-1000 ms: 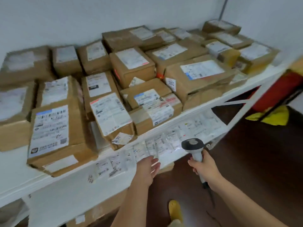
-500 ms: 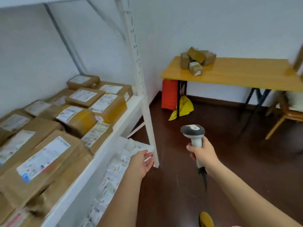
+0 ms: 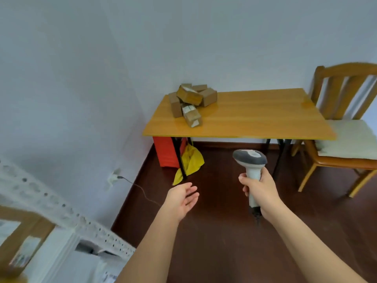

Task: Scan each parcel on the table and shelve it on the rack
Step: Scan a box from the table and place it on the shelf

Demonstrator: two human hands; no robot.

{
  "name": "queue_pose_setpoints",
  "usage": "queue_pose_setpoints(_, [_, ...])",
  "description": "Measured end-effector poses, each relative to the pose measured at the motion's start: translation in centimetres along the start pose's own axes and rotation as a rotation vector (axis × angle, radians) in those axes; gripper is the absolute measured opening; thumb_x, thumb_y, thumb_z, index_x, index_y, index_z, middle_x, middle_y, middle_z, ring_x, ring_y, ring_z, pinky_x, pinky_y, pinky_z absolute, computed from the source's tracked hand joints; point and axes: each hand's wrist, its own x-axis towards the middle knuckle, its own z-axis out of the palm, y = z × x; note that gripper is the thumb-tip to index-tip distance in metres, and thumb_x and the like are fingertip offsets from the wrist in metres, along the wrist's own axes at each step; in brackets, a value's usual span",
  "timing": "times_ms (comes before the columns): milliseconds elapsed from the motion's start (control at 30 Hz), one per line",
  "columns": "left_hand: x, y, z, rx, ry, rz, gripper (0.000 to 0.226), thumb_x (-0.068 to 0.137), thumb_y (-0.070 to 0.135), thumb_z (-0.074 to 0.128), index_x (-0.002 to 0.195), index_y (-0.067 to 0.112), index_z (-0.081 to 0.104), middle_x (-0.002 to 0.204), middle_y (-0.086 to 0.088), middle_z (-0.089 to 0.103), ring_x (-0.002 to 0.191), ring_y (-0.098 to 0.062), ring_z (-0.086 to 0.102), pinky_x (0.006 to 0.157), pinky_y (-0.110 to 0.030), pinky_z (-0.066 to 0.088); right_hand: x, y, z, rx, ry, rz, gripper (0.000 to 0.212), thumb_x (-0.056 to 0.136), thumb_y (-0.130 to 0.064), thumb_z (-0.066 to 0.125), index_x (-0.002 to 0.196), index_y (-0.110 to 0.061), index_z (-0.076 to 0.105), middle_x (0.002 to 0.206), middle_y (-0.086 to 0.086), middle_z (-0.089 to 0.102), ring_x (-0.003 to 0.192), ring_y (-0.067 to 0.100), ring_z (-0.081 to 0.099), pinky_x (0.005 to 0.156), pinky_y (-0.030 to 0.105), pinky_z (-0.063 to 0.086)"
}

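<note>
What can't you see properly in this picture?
- Parcels, head view: piled up, so an exact count is hidden; label text too small.
- Rack, head view: blurred and cut off by the left and bottom edges; its shelves barely show.
- Red box, head view: partly hidden under the table.
- Scanner, head view: its trigger is covered by the right hand.
- Chair, head view: cut off by the right edge.

A wooden chair (image 3: 344, 127) with a pale seat cushion stands at the right — a red box (image 3: 165, 153) and yellow bag (image 3: 191, 163) sit on the dark floor (image 3: 224, 252); a cable (image 3: 140, 190) runs from a wall plug (image 3: 114, 176).
</note>
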Motion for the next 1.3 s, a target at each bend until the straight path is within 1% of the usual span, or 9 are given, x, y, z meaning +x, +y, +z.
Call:
queue_pose_setpoints(233, [15.9, 10.8, 6.1, -0.006, 0.017, -0.022, 0.016, 0.098, 0.005, 0.052, 0.112, 0.003, 0.057, 0.093, -0.010, 0.065, 0.083, -0.022, 0.061, 0.082, -0.033, 0.047, 16.3, -3.4, 4.6, -0.008, 0.013, -0.008, 0.023, 0.091, -0.005, 0.065, 0.109, -0.015, 0.055, 0.088, 0.005, 0.065, 0.058, 0.014, 0.054, 0.055, 0.029, 0.048])
queue_pose_setpoints(433, [26.7, 20.9, 14.2, 0.095, 0.047, -0.019, 0.014, 0.096, 0.003, 0.051, 0.110, 0.004, 0.056, 0.087, -0.010, 0.063, 0.074, -0.021, 0.058, 0.060, -0.029, 0.048, 29.2, -10.0, 5.8, -0.016, 0.042, -0.038, 0.021, 0.091, -0.007, 0.067, 0.107, -0.012, 0.056, 0.083, 0.005, 0.061, 0.057, 0.015, 0.053, 0.056, 0.031, 0.047])
queue_pose_setpoints(600, [33.6, 26.6, 21.6, 0.131, -0.012, -0.027, 0.011, 0.099, 0.005, 0.049, 0.108, 0.004, 0.055, 0.089, -0.010, 0.061, 0.075, -0.021, 0.060, 0.060, -0.029, 0.049, 38.8, -14.0, 6.5, 0.009, 0.052, -0.063, 0.019, 0.091, -0.006, 0.065, 0.107, -0.012, 0.055, 0.082, 0.004, 0.060, 0.055, 0.014, 0.051, 0.055, 0.030, 0.045])
queue_pose_setpoints(733, [40.3, 30.3, 25.2, 0.107, 0.091, -0.013, 0.007, 0.097, 0.000, 0.049, 0.096, 0.001, 0.056, 0.086, -0.014, 0.059, 0.075, -0.023, 0.060, 0.062, -0.031, 0.051, 47.6, -14.8, 8.1, 0.005, -0.018, -0.039, 0.018, 0.092, -0.008, 0.066, 0.106, -0.013, 0.056, 0.084, 0.002, 0.062, 0.055, 0.012, 0.052, 0.056, 0.028, 0.047])
queue_pose_setpoints(800, [44.0, 32.2, 26.3, 0.069, 0.163, 0.006, 0.007, 0.098, 0.005, 0.051, 0.102, 0.002, 0.055, 0.090, -0.014, 0.059, 0.079, -0.024, 0.060, 0.065, -0.032, 0.052, 52.2, -15.3, 8.9, 0.010, -0.078, -0.013, 0.018, 0.092, -0.008, 0.065, 0.105, -0.014, 0.056, 0.085, 0.003, 0.062, 0.055, 0.012, 0.052, 0.055, 0.026, 0.048])
queue_pose_setpoints(967, [51.2, 36.8, 29.1, -0.010, 0.367, 0.005, 0.045, 0.094, 0.022, 0.065, 0.132, 0.005, 0.048, 0.113, -0.014, 0.058, 0.092, -0.024, 0.059, 0.071, -0.032, 0.054, 62.9, -17.3, 10.2, -0.022, -0.194, 0.065, 0.017, 0.093, -0.010, 0.066, 0.106, -0.014, 0.056, 0.086, 0.003, 0.061, 0.056, 0.012, 0.052, 0.055, 0.025, 0.048])
queue_pose_setpoints(1033, [53.4, 38.6, 29.9, -0.035, 0.447, 0.028, 0.064, 0.090, 0.029, 0.070, 0.142, 0.007, 0.040, 0.126, -0.014, 0.052, 0.106, -0.028, 0.057, 0.085, -0.036, 0.055, 66.4, -18.3, 10.7, -0.053, -0.230, 0.080, 0.017, 0.092, -0.011, 0.066, 0.106, -0.014, 0.056, 0.084, 0.003, 0.061, 0.056, 0.012, 0.053, 0.057, 0.026, 0.048])
queue_pose_setpoints(1200, [57.6, 41.3, 30.7, -0.028, 0.622, 0.053, 0.110, 0.068, 0.051, 0.085, 0.149, 0.012, 0.022, 0.145, -0.015, 0.043, 0.127, -0.036, 0.048, 0.107, -0.048, 0.043, 72.6, -19.0, 12.3, -0.075, -0.291, 0.153, 0.018, 0.092, -0.009, 0.066, 0.107, -0.011, 0.056, 0.076, 0.005, 0.058, 0.053, 0.010, 0.052, 0.053, 0.024, 0.047])
queue_pose_setpoints(1300, [59.6, 42.3, 31.0, -0.010, 0.685, 0.026, 0.114, 0.066, 0.052, 0.086, 0.149, 0.012, 0.019, 0.147, -0.015, 0.041, 0.132, -0.036, 0.044, 0.109, -0.048, 0.038, 74.5, -18.6, 12.8, -0.071, -0.312, 0.181, 0.020, 0.092, -0.007, 0.066, 0.109, -0.010, 0.056, 0.082, 0.008, 0.058, 0.055, 0.011, 0.052, 0.055, 0.027, 0.047])
